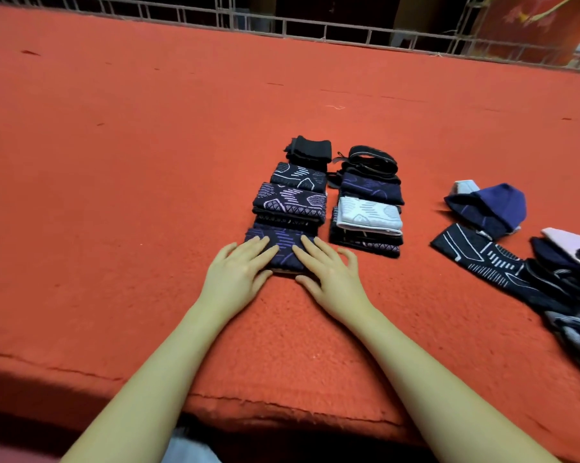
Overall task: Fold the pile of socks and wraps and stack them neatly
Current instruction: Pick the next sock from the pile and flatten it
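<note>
Flatly, hands [238,275] on knit sock [283,250]

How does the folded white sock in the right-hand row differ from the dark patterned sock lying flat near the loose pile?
The folded white sock is pale grey-white; the dark flat sock is navy with white lines. The white one is folded compact and sits on other folded pieces; the dark one lies unfolded on the red blanket. No hand touches either.

No text, label or number can be read anywhere.

arms: 2, bare to past the elbow | no sleeves, rings, watch | lap: pale grey-blue garment [188,446]
</note>
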Motion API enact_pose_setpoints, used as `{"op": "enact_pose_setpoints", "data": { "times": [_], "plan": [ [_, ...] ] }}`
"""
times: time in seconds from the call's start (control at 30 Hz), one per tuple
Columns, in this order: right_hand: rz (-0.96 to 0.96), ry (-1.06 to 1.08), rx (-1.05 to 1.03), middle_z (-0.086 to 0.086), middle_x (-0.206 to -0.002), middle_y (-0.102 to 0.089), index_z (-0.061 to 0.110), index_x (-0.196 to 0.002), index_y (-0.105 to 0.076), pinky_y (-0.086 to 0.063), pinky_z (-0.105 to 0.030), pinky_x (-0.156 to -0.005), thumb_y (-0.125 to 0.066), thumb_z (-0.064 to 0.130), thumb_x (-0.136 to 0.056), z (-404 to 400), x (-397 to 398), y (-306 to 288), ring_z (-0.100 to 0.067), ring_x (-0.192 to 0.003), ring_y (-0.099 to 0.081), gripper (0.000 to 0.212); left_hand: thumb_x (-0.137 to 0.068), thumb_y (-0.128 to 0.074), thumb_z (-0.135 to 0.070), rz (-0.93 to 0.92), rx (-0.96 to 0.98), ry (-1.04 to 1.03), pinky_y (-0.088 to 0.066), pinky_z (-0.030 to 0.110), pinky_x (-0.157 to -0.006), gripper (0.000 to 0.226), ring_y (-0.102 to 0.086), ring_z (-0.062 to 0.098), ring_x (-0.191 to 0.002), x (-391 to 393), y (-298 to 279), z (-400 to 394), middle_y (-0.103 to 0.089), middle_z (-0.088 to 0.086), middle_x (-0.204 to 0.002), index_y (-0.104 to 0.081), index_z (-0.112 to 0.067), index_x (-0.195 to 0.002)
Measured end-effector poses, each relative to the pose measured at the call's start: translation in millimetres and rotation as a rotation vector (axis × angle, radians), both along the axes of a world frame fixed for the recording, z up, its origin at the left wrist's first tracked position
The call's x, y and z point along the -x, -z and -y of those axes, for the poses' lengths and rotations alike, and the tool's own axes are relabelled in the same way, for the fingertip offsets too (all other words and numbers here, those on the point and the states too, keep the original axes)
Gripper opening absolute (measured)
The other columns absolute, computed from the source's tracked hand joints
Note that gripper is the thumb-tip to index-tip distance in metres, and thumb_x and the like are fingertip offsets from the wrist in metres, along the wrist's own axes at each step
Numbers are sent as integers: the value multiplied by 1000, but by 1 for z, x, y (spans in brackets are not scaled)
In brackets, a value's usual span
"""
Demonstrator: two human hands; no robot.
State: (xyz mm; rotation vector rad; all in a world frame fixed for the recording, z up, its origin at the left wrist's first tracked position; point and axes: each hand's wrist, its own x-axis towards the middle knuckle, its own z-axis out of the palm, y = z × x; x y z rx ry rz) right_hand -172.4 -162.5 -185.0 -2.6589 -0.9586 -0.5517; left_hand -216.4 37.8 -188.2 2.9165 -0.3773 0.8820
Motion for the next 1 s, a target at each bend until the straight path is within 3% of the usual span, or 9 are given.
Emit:
{"op": "enact_pose_setpoints", "data": {
  "times": [0.13,0.23,0.33,0.43,0.53,0.7,0.93,1.0],
  "plan": [
    [-14,25,0,-2,-123,-65,21,-116,-68,-45,-45,-85,-64,34,-73,-4,-5,-4,-23,-112,-62,44,-79,-70,-27,-27,-31,-34,-50,50,-85,31,-67,24,-103,-9,-5,0,-69,6,-114,-73,-18,-108],
    [-37,34,11,-3,-124,-64,21,-117,-67,-46,-46,-87,-74,29,-73,-7,-6,-2,-24,-113,-61,45,-84,-48,-37,-103,-68,-71,-50,48,-88,40,-65,22,-108,-7,-8,0,-67,5,-118,-71,-20,-113],
    [-107,15,-56,0,-143,-48,25,-132,-56,-29,-42,-101,-66,29,-87,-4,-2,-3,-20,-133,-43,47,-84,-39,-43,-157,-63,-77,-47,48,-94,51,-63,23,-112,0,-13,6,-66,6,-121,-69,-17,-115],
    [-194,-16,-168,8,-152,-33,32,-141,-44,-11,-23,-96,-52,39,-93,10,0,-3,-11,-139,-28,48,-85,-40,-42,-102,-37,-70,-41,41,-100,51,-61,25,-113,4,-19,20,-65,8,-122,-69,-13,-115],
    [-176,47,-286,5,-144,-45,27,-135,-52,-18,-25,-94,-46,38,-88,36,2,-5,-12,-131,-40,49,-85,-41,-38,-58,-16,-48,-29,40,-100,49,-60,27,-114,6,-24,44,-65,8,-121,-68,-11,-115],
    [-119,245,-308,-2,-125,-59,16,-122,-63,-27,-31,-86,-35,39,-85,100,1,-5,-25,-113,-53,52,-84,-40,-36,-89,-29,53,-28,39,-96,48,-59,24,-116,-3,-28,108,-64,6,-124,-67,-12,-116],
    [-78,578,-381,-8,-116,-62,7,-113,-66,-35,-37,-85,-54,12,-87,190,0,-7,-31,-106,-56,29,-78,-37,-34,-273,-11,200,-32,33,-89,47,-65,20,-102,-31,-29,220,-69,3,-113,-71,-15,-104],
    [-52,634,-301,-12,-111,-63,5,-109,-66,-42,-42,-82,-51,15,-81,211,-1,-7,-35,-98,-59,33,-85,-41,-30,-307,58,201,-35,32,-95,43,-58,20,-115,-40,-28,248,-63,4,-125,-66,-14,-116]
  ]
}}
